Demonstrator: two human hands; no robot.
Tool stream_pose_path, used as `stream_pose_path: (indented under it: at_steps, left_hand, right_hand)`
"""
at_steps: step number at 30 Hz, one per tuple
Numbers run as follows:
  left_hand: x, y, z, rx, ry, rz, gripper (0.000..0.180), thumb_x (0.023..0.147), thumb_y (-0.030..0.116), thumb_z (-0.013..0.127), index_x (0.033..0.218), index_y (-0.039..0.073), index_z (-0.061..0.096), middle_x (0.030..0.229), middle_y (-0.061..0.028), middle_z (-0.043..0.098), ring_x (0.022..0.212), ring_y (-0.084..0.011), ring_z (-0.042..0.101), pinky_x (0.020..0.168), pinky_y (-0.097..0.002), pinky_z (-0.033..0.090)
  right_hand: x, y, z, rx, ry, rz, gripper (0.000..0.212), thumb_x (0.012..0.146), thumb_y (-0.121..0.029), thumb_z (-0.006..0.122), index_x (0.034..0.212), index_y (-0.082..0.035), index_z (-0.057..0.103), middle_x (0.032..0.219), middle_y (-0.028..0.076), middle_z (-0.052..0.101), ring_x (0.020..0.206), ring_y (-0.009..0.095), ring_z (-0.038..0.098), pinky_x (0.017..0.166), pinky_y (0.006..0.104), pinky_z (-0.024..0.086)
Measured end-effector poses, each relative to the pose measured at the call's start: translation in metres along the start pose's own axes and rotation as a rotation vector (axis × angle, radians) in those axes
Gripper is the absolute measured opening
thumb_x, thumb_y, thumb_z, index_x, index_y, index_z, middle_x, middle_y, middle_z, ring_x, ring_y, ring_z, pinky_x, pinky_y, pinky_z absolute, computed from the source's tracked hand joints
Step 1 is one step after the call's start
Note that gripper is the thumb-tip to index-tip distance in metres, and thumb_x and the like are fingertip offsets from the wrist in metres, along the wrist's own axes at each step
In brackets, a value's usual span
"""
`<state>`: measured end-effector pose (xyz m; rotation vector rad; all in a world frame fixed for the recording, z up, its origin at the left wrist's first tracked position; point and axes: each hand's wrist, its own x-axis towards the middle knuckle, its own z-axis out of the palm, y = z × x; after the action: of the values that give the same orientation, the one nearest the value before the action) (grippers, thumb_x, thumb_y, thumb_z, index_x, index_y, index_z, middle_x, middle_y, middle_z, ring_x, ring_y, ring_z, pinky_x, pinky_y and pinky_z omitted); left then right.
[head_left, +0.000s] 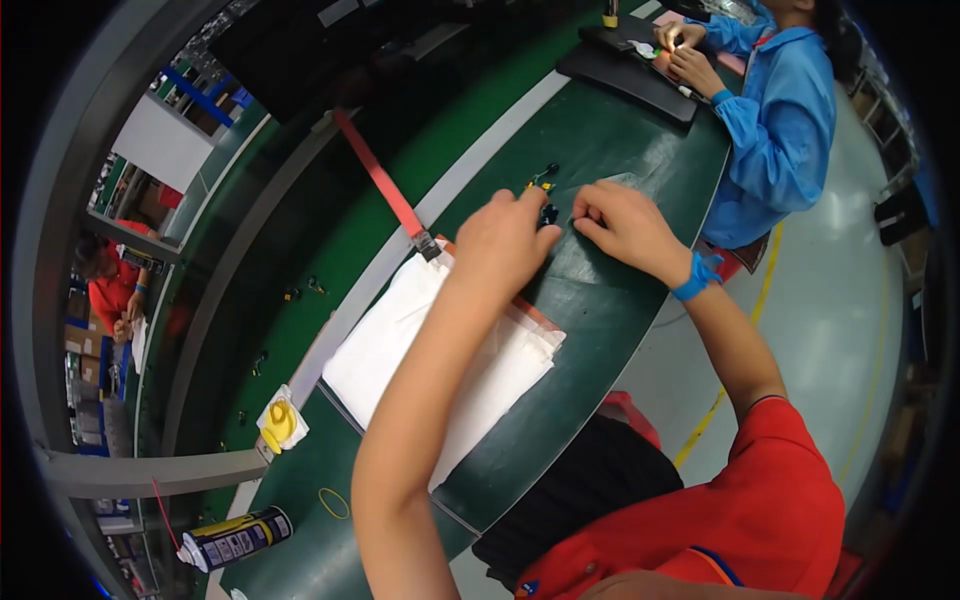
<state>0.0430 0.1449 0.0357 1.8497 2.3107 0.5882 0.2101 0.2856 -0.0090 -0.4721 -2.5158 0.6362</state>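
Observation:
My left hand [503,243] is over the far end of the white sheets, fingers curled. Between its index finger and thumb shows a small dark part [548,214], apparently gripped there. Just beyond the fingertips, a similar small part with yellow bits [541,183] lies on the green bench top. To the right, my right hand [628,228] is closed in a pinch, its fingertips turned toward the left hand. Whatever it may hold is too small to make out. A blue wrist strap [698,276] circles my right wrist.
White sheets [375,360] lie under my left forearm, beside a red strap [380,180]. A spray can [235,540], a rubber band [334,503] and a yellow piece [280,425] are at lower left. Several small parts lie on the green belt [290,335]. A person in blue [780,130] works at upper right.

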Motion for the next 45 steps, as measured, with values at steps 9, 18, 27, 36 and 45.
stream_pose_path:
  at_steps: [9, 18, 27, 36, 45]
  left_hand:
    - [0.027, -0.010, 0.036, -0.030, 0.033, -0.077, 0.024, 0.084, 0.015, 0.074, 0.100, 0.000, 0.064, 0.094, -0.0224, 0.069, 0.091, -0.0419, 0.067, 0.082, -0.0481, 0.054]
    - [-0.017, -0.025, -0.033, -1.153, -0.235, -0.327, 0.034, 0.099, 0.009, 0.063, 0.129, -0.006, 0.059, 0.094, -0.0096, 0.069, 0.083, -0.0160, 0.071, 0.070, -0.0266, 0.059]
    - [-0.142, -0.063, -0.034, -2.026, -0.246, -0.468, 0.035, 0.105, 0.005, 0.052, 0.139, -0.005, 0.053, 0.107, -0.0173, 0.067, 0.099, -0.0264, 0.072, 0.085, -0.0345, 0.064]
    - [-0.167, -0.041, -0.038, -1.730, -0.170, -0.609, 0.032, 0.102, 0.005, 0.060, 0.132, -0.005, 0.060, 0.110, -0.0171, 0.071, 0.092, -0.0225, 0.073, 0.083, -0.0310, 0.063]
    - [-0.166, -0.040, -0.026, -1.288, 0.017, -0.504, 0.021, 0.100, 0.006, 0.065, 0.117, -0.004, 0.069, 0.092, -0.0090, 0.071, 0.082, -0.0121, 0.067, 0.076, -0.0256, 0.056]
  right_hand:
    - [-0.019, 0.021, -0.020, 1.028, 0.029, 0.486, 0.013, 0.101, -0.014, 0.061, 0.110, -0.004, 0.064, 0.087, -0.001, 0.059, 0.072, 0.005, 0.056, 0.063, 0.0228, 0.052]
    - [-0.025, -0.001, -0.011, 1.382, -0.114, 0.556, 0.019, 0.098, -0.006, 0.063, 0.116, 0.000, 0.062, 0.100, 0.004, 0.064, 0.083, 0.012, 0.065, 0.077, 0.0261, 0.057]
    - [-0.025, -0.019, -0.013, 0.409, -0.183, 0.311, 0.019, 0.088, -0.002, 0.071, 0.101, -0.001, 0.058, 0.086, 0.006, 0.063, 0.078, 0.012, 0.065, 0.068, 0.0252, 0.051]
    - [-0.022, -0.030, -0.022, 0.038, -0.250, 0.045, 0.013, 0.083, -0.002, 0.073, 0.095, 0.001, 0.069, 0.088, 0.014, 0.069, 0.072, 0.025, 0.065, 0.066, 0.0339, 0.053]
    - [-0.008, -0.075, 0.003, 0.707, -0.275, 0.237, 0.010, 0.096, -0.005, 0.065, 0.098, 0.000, 0.057, 0.086, 0.002, 0.062, 0.076, 0.008, 0.064, 0.068, 0.0228, 0.052]
